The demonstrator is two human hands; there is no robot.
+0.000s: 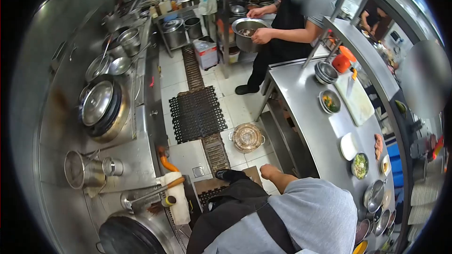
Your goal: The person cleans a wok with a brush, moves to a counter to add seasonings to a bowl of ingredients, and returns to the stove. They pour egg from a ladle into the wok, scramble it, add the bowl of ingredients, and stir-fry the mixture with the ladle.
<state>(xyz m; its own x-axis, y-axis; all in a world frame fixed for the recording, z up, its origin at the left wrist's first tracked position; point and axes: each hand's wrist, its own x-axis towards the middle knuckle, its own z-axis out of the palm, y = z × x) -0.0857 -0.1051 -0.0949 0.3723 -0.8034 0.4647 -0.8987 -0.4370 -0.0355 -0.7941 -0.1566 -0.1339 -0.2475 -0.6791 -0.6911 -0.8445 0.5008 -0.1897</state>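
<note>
My right hand (269, 171) hangs low at my side, its fingers curled in a loose fist with nothing visible in them. Just beyond it, a lidded two-handled pot (247, 137) sits on the tiled floor, apart from the hand. My left hand is out of view. To my right runs a steel worktable (301, 95) carrying a white cutting board (358, 103), a knife (351, 83), a bowl of chopped vegetables (329, 101) and a bowl of greens (360, 166). On my left, a ladle (155, 192) with a wooden handle lies by a folded white towel (178, 202).
Ahead, a co-worker in a black apron (289, 16) holds a metal pot (247, 33) in both hands. A black rubber mat (197, 115) and a drain grate (193, 68) line the aisle. Woks (101, 103) and a strainer pot (84, 169) stand on the left range.
</note>
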